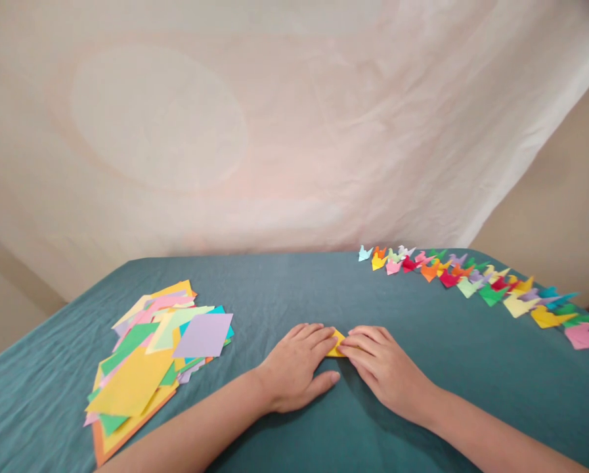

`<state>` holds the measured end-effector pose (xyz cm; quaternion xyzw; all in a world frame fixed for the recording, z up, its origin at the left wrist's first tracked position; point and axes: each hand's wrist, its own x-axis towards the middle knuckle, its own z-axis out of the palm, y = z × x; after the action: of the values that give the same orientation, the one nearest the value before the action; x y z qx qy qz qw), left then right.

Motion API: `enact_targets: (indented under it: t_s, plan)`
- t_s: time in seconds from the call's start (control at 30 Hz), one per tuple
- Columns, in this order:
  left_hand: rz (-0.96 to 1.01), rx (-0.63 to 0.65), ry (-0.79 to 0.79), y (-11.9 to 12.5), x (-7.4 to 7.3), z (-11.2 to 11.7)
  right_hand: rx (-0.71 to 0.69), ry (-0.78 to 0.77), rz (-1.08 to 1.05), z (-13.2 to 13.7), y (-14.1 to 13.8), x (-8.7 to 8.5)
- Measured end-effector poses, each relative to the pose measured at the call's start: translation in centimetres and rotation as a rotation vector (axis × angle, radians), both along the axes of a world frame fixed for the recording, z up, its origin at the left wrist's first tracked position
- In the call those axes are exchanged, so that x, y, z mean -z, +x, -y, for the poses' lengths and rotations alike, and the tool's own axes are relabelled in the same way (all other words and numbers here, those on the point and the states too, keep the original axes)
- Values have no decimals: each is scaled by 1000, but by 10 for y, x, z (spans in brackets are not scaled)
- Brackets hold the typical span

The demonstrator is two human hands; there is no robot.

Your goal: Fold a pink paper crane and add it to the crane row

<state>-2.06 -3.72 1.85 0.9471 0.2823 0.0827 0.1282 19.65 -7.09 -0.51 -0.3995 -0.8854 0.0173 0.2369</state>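
A small folded piece of yellow origami paper (336,343) lies on the cloth between my two hands. My left hand (299,368) rests palm down on the table, its fingers stretched over the paper's left part and its thumb spread away. From the other side, my right hand (383,368) has its fingers bent and drawn together on the right part of the paper. Both hands cover much of it, so its full shape is hidden.
A loose pile of coloured paper sheets (131,381) lies at the left, with a lilac sheet (204,335) on top. Several folded paper birds (550,317) stand in rows along the right edge. Green cloth (274,282) covers the table; a pale curtain (294,131) hangs behind.
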Motion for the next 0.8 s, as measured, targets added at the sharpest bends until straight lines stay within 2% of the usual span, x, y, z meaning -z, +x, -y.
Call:
enact_targets:
  t_s: [0.33, 0.6, 0.8]
  plan:
    - [-24, 12, 14, -3, 2, -5, 21, -39, 103, 1, -1, -2]
    - [-61, 26, 71, -3, 2, -5, 13, -2, 150, 1, -1, -4]
    - [-96, 36, 51, -3, 1, -6, 2, 25, 214, 7, 0, -7]
